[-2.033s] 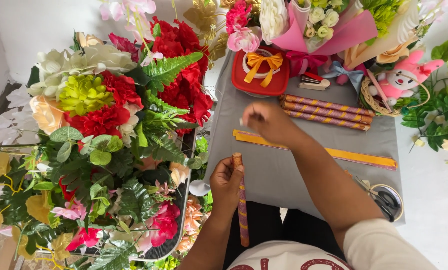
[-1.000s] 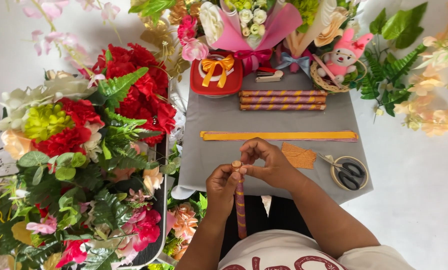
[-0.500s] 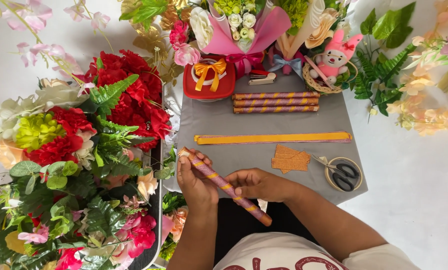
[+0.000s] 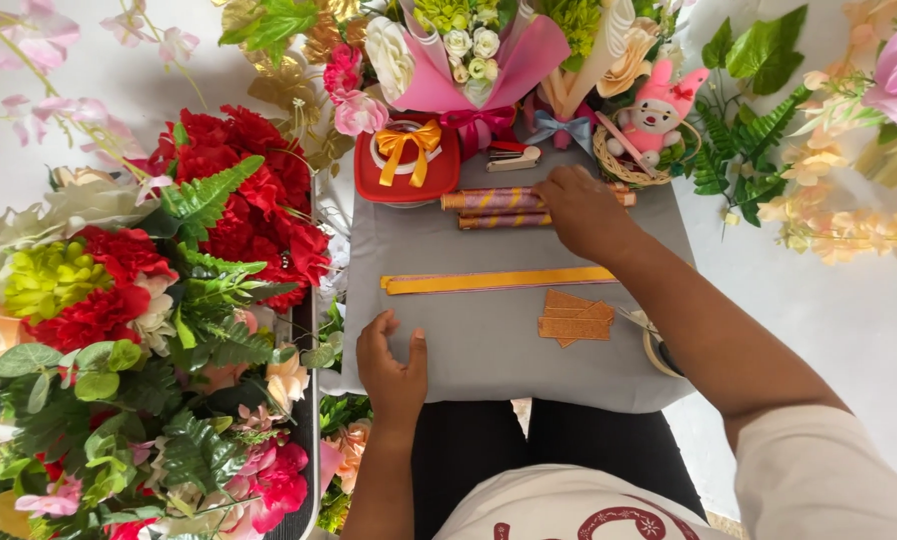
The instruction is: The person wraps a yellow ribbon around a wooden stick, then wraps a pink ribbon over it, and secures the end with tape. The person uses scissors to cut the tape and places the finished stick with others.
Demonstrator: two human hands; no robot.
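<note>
My right hand reaches to the far side of the grey table and lies over the right ends of a small pile of pink-and-yellow striped paper rolls, fingers curled down on one of them. My left hand rests flat on the table's near left edge and holds nothing. Between the two hands a long yellow strip lies across the table. Folded orange paper pieces sit just below the strip, next to my right forearm.
A red box with an orange bow, a pink-wrapped bouquet and a basket with a pink toy rabbit line the far edge. Red and green artificial flowers crowd the left side. A round object is half hidden under my right arm.
Both hands held one striped roll close to my body. My right hand has since carried it forward to the pile at the far edge, and my left hand has let go and settled on the table.
</note>
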